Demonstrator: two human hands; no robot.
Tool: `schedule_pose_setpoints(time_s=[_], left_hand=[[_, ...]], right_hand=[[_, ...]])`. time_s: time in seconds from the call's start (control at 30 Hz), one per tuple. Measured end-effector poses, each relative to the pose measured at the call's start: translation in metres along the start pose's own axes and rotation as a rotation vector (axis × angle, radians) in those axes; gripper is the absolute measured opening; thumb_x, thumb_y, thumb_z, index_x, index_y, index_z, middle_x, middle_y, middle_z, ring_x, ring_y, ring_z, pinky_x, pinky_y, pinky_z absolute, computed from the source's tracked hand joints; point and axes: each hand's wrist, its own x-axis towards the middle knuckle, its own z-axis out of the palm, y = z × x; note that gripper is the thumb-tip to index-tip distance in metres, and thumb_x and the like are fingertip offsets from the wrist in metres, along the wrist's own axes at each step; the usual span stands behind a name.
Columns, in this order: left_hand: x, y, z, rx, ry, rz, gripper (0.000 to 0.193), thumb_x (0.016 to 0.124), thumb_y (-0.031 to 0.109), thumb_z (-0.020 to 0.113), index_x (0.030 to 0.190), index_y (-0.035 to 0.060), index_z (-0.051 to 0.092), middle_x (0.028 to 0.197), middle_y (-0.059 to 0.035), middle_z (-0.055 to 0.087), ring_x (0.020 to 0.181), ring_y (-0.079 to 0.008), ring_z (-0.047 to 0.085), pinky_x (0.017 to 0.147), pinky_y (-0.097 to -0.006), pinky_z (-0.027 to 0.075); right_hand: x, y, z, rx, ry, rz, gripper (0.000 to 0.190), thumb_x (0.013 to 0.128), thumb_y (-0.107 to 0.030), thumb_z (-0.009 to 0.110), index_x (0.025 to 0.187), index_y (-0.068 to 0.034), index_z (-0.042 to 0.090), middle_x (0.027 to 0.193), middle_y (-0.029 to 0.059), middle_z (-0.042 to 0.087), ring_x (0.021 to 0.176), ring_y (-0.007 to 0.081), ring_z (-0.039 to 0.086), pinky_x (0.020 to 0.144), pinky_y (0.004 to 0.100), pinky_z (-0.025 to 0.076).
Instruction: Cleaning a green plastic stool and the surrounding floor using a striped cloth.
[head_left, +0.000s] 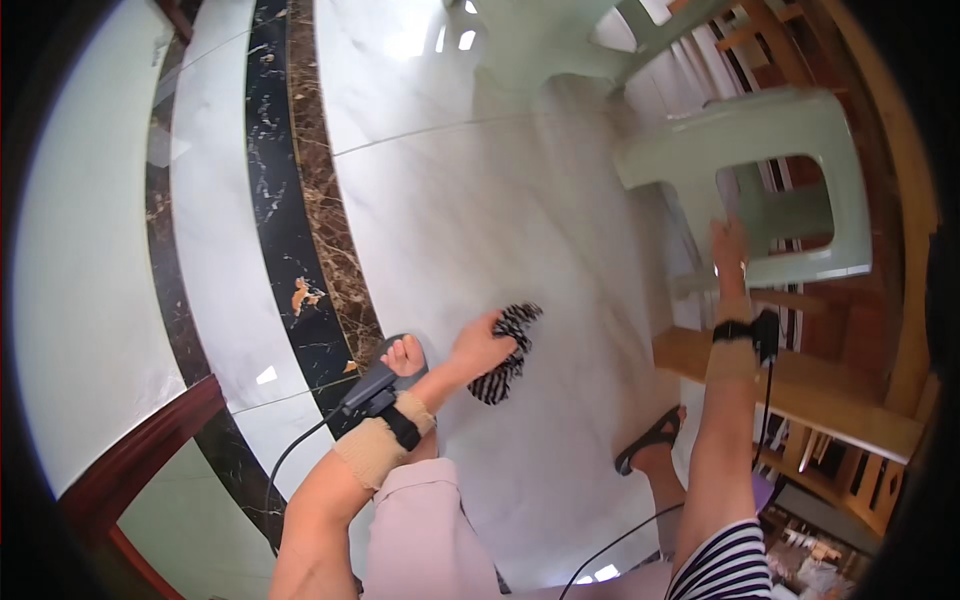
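A crumpled black-and-white striped cloth (517, 326) is in my left hand (484, 349), its ends hanging out on both sides of the fingers above the pale tiled floor. My right hand (729, 244) is closed on the edge of a pale green plastic stool (844, 150), beside a large opening in its side. The stool appears tilted, at the right of the view. Part of that hand's grip is blurred, and its fingertips are hidden. Each wrist wears a beige band with a black strapped device.
Another pale green plastic seat (540, 45) stands at the top. Wooden furniture (795, 382) lines the right side. Dark marble strips (281, 210) cross the glossy floor (450, 210) at left, near a reddish wooden frame (142, 442). Black cables (296, 442) trail from the wrist devices.
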Motion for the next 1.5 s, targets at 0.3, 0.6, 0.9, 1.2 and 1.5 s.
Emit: schedule_pose_setpoints(time_s=[0.3, 0.6, 0.9, 1.2, 1.5], left_hand=[[-0.006, -0.001, -0.012, -0.399, 0.091, -0.076, 0.033, 0.073, 0.009, 0.056, 0.105, -0.0022, 0.058, 0.081, -0.005, 0.063, 0.072, -0.0097, 0.056, 0.066, -0.0258, 0.047], [-0.013, 0.032, 0.002, -0.538, -0.026, 0.004, 0.033, 0.092, 0.033, 0.056, 0.103, 0.0018, 0.054, 0.091, -0.0037, 0.058, 0.085, -0.0095, 0.05, 0.074, -0.0252, 0.042], [-0.078, 0.019, -0.086, -0.176, -0.569, -0.352, 0.032, 0.088, 0.023, 0.055, 0.101, -0.005, 0.061, 0.095, -0.0111, 0.066, 0.082, -0.0195, 0.064, 0.073, -0.0274, 0.05], [-0.043, -0.097, -0.043, 1.289, 0.43, 0.067, 0.023, 0.087, 0.013, 0.049, 0.109, 0.0102, 0.052, 0.099, -0.0075, 0.061, 0.096, -0.0252, 0.06, 0.079, -0.0369, 0.048], [-0.037, -0.121, -0.072, 1.289, 0.427, 0.423, 0.012, 0.081, 0.011, 0.05, 0.092, 0.0098, 0.05, 0.086, -0.0065, 0.06, 0.075, -0.0282, 0.063, 0.064, -0.0401, 0.051]], right_hand=[[0.022, 0.018, 0.015, -0.136, -0.161, 0.106, 0.038, 0.076, -0.03, 0.061, 0.109, -0.011, 0.06, 0.104, 0.0164, 0.063, 0.097, 0.0363, 0.06, 0.083, 0.0441, 0.047], [-0.3, -0.198, -0.002, 1.012, -0.464, -0.094, 0.069, 0.074, -0.024, 0.075, 0.13, -0.001, 0.042, 0.132, 0.021, 0.044, 0.127, 0.0313, 0.038, 0.108, 0.0409, 0.028], [-0.331, -0.05, -0.035, 0.975, -0.217, 0.66, 0.054, 0.064, -0.002, 0.067, 0.116, 0.002, 0.054, 0.108, 0.009, 0.061, 0.099, 0.0162, 0.056, 0.089, 0.029, 0.044], [-0.41, 0.112, 0.076, 0.293, 0.065, 0.679, 0.053, 0.066, -0.009, 0.067, 0.116, -0.001, 0.054, 0.11, 0.0157, 0.056, 0.105, 0.0318, 0.053, 0.095, 0.0394, 0.041], [-0.311, -0.119, 0.075, 0.704, -0.074, 0.261, 0.052, 0.065, -0.006, 0.067, 0.116, -0.006, 0.052, 0.121, 0.0159, 0.052, 0.114, 0.0347, 0.047, 0.096, 0.0461, 0.038]])
